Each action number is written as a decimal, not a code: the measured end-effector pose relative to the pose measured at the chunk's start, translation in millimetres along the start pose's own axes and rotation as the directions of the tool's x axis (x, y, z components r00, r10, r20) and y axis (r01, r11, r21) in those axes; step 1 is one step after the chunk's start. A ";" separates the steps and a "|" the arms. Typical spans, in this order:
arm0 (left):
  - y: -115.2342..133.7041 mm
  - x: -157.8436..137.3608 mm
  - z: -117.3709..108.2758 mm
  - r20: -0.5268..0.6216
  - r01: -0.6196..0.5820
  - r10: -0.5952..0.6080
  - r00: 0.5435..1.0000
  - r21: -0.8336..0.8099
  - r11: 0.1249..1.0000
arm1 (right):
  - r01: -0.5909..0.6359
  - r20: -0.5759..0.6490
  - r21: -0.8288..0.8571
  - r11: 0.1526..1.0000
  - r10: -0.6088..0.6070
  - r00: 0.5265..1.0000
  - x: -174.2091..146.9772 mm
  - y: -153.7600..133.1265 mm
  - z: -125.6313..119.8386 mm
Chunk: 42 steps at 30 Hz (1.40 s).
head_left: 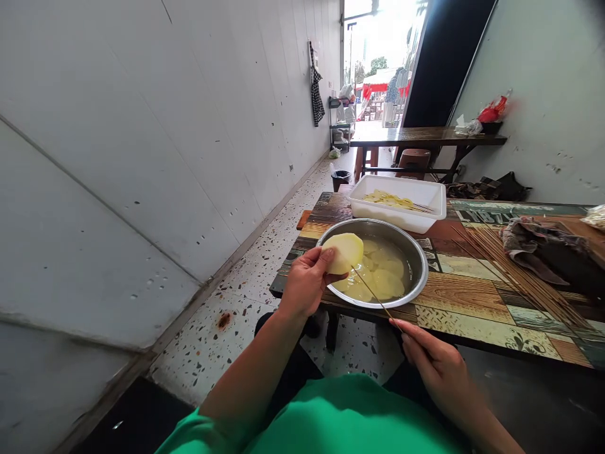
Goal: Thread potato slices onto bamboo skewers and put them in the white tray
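Observation:
My left hand pinches a round, pale yellow potato slice by its edge, above the left side of a metal bowl. Between the fingers of my right hand is a thin wooden skewer, pointing up and left. Its tip meets the lower right edge of the slice; whether it has gone in, I cannot tell. Several more potato slices lie in cloudy water inside the bowl. Behind the bowl stands a white plastic tub with yellow slices and some skewers in it.
A bundle of loose skewers lies on the patterned table to the right, beside a crumpled dark cloth. A second table stands farther back. On the floor past the tub is a black bin. A white wall runs along the left.

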<state>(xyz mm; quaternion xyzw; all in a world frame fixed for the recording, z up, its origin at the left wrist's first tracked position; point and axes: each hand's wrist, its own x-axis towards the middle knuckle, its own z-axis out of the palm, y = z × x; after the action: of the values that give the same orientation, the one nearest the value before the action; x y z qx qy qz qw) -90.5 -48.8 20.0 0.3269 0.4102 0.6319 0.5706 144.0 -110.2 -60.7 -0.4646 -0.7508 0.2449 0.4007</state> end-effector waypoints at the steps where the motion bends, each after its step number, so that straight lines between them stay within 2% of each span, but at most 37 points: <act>1: 0.1 -0.4 0.2 -0.002 0.001 -0.001 1.000 0.023 1.000 | -0.002 0.008 -0.001 1.000 0.002 1.000 0.7 2.4 0.7; 4: 0.2 -2.0 1.6 0.007 0.009 -0.009 1.000 0.079 0.997 | 0.008 -0.005 -0.003 1.000 -0.008 1.000 3.9 6.9 2.5; 9: -0.8 -3.4 3.0 0.092 0.051 -0.059 0.994 0.083 0.995 | 0.001 -0.031 0.090 0.996 0.002 1.000 9.6 4.2 4.4; 14: -0.4 -3.3 3.4 0.087 0.047 -0.055 0.995 0.102 0.994 | -0.004 -0.039 0.174 0.985 0.011 0.999 12.8 10.1 6.3; 18: -0.2 -3.7 5.5 0.090 0.033 -0.045 0.995 0.122 0.992 | -0.059 -0.018 0.248 0.967 0.066 0.998 15.8 21.2 7.2; 25: -1.5 -4.2 9.7 0.113 0.040 -0.053 0.992 0.115 0.993 | -0.177 0.089 0.412 0.894 0.154 0.984 18.2 31.8 12.6; 30: -0.3 -6.3 10.6 0.082 0.058 -0.066 0.994 0.104 0.993 | -0.198 0.085 0.490 0.849 0.179 0.980 17.2 38.8 16.6; 33: -1.2 -8.2 11.2 0.075 0.062 -0.070 0.995 0.106 0.992 | -0.190 0.095 0.472 0.861 0.165 0.982 18.7 37.2 16.1; 36: -4.4 -10.7 11.3 0.118 0.026 -0.051 0.992 0.204 0.979 | -0.172 0.084 0.397 0.902 0.151 0.985 21.3 25.5 12.7; 40: -9.8 -14.3 12.7 0.161 -0.005 -0.052 0.986 0.336 0.942 | -0.098 -0.069 0.266 0.959 0.120 0.990 24.2 -0.2 8.3; 42: -12.2 -16.3 14.8 0.199 -0.017 -0.064 0.978 0.383 0.923 | -0.128 -0.074 0.291 0.948 0.155 0.985 25.3 -11.0 8.5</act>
<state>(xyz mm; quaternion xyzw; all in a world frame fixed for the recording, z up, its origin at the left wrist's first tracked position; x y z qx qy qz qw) -69.7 -62.6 16.6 0.4912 0.4677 0.4950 0.5431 125.2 -92.5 -47.8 -0.4658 -0.6523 0.3562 0.4803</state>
